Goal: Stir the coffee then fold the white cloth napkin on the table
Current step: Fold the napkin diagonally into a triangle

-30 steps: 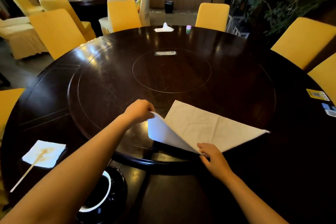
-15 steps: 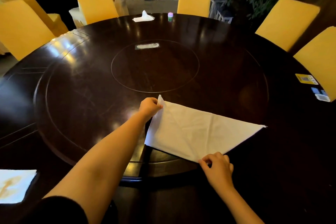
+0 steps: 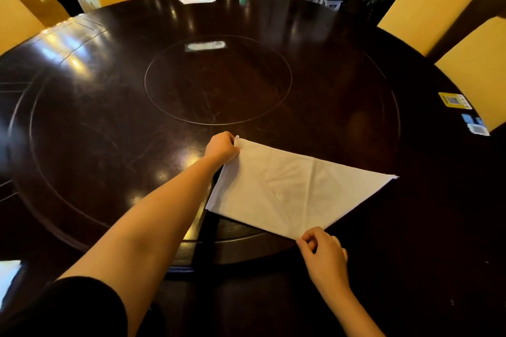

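Left hand (image 3: 222, 146): you pinch the napkin (image 3: 287, 189) at its far corner.
Right hand (image 3: 323, 253): pinches the near corner, by the table (image 3: 109, 123) edge.
Long axis: from left hand to right point.

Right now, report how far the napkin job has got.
Looks done: the white napkin already lies on the table doubled into a triangle. In hand: the left hand pinches its far corner and the right hand its near corner. Left: further folds. No coffee is in view, so stirring can't be checked.
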{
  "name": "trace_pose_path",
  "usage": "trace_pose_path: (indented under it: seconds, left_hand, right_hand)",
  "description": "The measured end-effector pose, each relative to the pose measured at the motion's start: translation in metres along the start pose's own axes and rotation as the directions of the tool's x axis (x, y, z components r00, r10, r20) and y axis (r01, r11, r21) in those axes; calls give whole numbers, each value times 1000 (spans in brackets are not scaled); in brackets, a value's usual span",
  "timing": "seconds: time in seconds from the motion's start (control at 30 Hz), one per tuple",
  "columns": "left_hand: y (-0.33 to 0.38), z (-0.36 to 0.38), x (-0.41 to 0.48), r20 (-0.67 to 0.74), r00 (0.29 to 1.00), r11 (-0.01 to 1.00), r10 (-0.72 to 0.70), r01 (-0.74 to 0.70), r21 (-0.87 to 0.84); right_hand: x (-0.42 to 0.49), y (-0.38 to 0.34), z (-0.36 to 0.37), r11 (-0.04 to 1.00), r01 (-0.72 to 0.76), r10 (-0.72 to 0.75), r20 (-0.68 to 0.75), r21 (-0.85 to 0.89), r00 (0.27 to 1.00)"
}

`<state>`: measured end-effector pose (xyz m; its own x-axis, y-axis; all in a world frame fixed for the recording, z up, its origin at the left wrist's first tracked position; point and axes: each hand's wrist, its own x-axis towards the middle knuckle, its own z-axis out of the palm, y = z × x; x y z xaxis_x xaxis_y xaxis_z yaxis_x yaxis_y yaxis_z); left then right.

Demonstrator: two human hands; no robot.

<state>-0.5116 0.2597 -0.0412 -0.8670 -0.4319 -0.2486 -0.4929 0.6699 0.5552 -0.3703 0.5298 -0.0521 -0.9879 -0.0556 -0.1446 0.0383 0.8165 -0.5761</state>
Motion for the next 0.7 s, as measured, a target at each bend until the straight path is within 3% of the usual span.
trace_pose_path:
  seconds: [0.17, 0.27, 0.47, 0.57, 0.63, 0.7]
  left_hand:
    - [-5, 2, -6, -65, 998, 1000, 3, -5, -24]
    - [-12, -4, -21, -91, 994, 991, -55, 44, -126]
    - [-52, -15, -105, -245, 943, 913, -223, 114, -391]
    - [-61, -2, -146, -254, 910, 891, -329, 210, -402]
    - [-59, 8, -167, -379, 881, 939, -282, 174, -296]
    - [-53, 16, -179, -453, 889, 987, -65, -10, -160]
  right_hand:
    - [7, 4, -8, 1000, 18, -19, 45, 18, 999]
    - [21, 8, -18, 997, 71, -70, 35, -23, 997]
    - [77, 7, -40, 902, 238, -221, 89, -361, 971]
    - [100, -8, -49, 854, 231, -224, 72, -466, 972]
    - [104, -23, -49, 868, 172, -207, -25, -466, 978]
    - [93, -40, -37, 893, 229, -268, -48, -388, 962]
